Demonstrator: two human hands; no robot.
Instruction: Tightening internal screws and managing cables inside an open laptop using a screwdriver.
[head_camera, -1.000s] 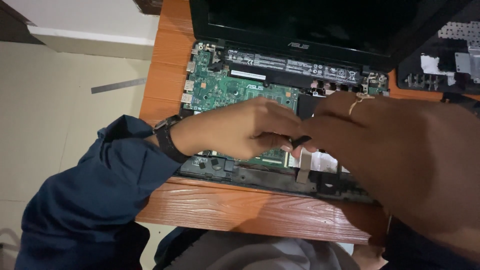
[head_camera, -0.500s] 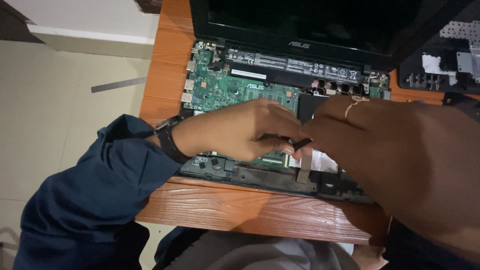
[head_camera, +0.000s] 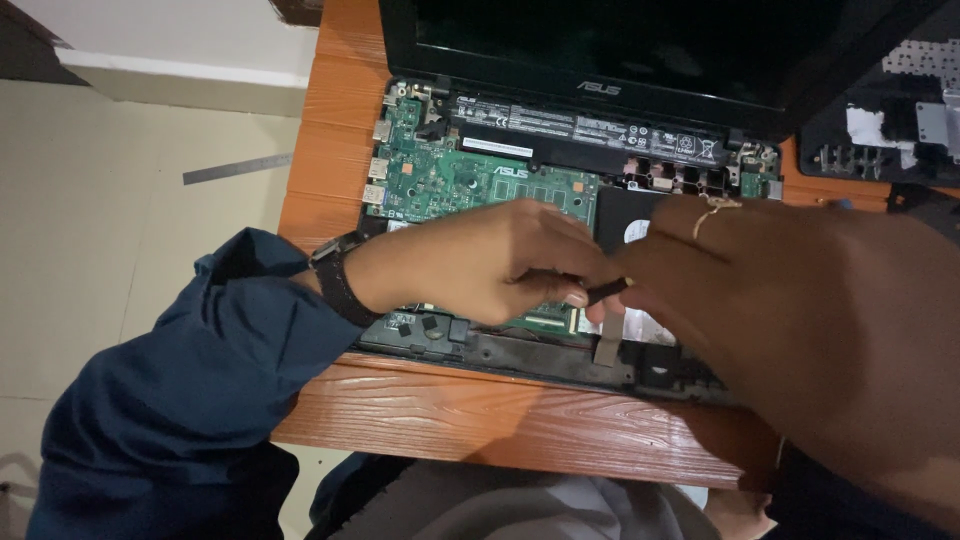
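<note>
An opened laptop (head_camera: 560, 140) lies on an orange wooden table (head_camera: 500, 420), its green circuit board (head_camera: 450, 180) and long black battery bar (head_camera: 590, 125) exposed. My left hand (head_camera: 480, 265), in a dark blue sleeve with a black wristband, pinches the end of a small dark tool (head_camera: 607, 291) above the board's lower edge. My right hand (head_camera: 790, 300), with a thin ring, meets it from the right and grips the same tool. A flat ribbon cable (head_camera: 607, 345) lies just below the fingertips. The black drive area is mostly hidden under my right hand.
The laptop's dark screen (head_camera: 620, 40) stands tilted back. A removed black keyboard cover (head_camera: 890, 110) lies at the far right. A metal ruler (head_camera: 238, 168) lies on the pale tiled floor to the left. The table's front edge is close to my body.
Both hands stay pinched together over the board's lower edge; the dark tool between the fingertips has shifted only slightly.
</note>
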